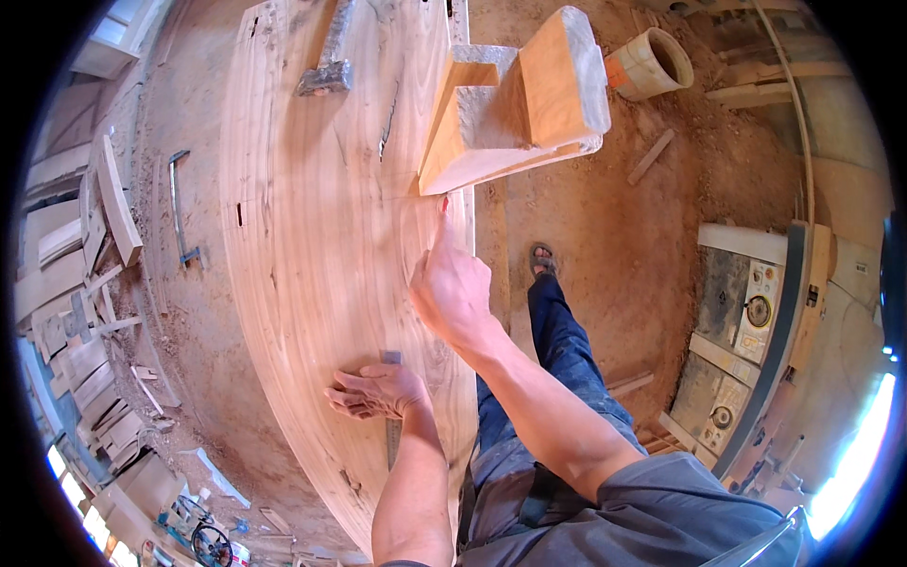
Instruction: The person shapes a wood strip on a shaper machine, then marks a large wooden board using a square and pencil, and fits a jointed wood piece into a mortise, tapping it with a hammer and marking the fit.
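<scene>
A long pale wooden plank (312, 227) with dark mortise slots runs away from me. My left hand (376, 389) lies on its near part, fingers stretched to the left, across a narrow grey strip (393, 444) that looks like a metal ruler. Farther up, near the right edge, is my right hand (452, 288). Its index finger reaches forward to the foot of a notched wooden block (493, 109); the other fingers are curled in. A small red spot shows at the fingertip; what it belongs to is too small to tell. The block stands up from the plank's right edge.
A hammer (327, 76) lies at the plank's far end. On the dirt floor are a bar clamp (178, 208) at left and a bucket (652, 64) at far right. Wood offcuts (80, 369) crowd the left side. A dusty stove-like unit (742, 312) stands at right.
</scene>
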The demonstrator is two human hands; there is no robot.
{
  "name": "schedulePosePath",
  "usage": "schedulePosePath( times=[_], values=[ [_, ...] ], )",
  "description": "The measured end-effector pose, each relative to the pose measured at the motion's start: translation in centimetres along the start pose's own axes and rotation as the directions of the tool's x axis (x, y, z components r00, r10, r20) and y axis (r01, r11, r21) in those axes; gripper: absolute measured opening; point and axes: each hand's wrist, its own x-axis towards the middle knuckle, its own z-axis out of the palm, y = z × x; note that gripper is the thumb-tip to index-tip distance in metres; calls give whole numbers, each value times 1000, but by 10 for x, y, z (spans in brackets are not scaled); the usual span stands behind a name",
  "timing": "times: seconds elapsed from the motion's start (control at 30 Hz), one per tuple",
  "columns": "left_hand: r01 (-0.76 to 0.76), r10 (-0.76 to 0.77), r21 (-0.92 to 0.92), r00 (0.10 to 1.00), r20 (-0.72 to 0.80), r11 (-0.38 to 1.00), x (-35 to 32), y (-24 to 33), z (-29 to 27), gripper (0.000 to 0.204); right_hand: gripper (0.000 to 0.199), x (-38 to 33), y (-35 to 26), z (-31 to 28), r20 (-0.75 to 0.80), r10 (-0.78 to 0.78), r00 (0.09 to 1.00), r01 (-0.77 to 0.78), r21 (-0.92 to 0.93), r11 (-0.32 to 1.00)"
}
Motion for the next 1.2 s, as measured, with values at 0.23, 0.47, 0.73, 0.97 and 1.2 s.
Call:
schedulePosePath(
  times=[0.23,0.47,0.73,0.97,1.2],
  values=[
    [-5,5,37,1000,-11,999,0,-4,6,55,65,-4,4,1,0,-30,1000,30,-12,999],
    [5,-5,15,1000,-3,1000,0,-2,4,56,63,-3,3,8,-94,-35,995,34,-7,999],
    [-3,2,-24,1000,-30,1000,0,-2,2,55,63,-7,3,8,-51,-58,997,59,29,998],
    [27,-27,-9,1000,7,1000,1,2,0,54,64,2,1,10,-98,-48,994,50,23,998],
    [-6,6,20,999,-33,1000,1,-2,4,53,66,7,0,8,-40,2,999,-2,2,1000]
  ],
)
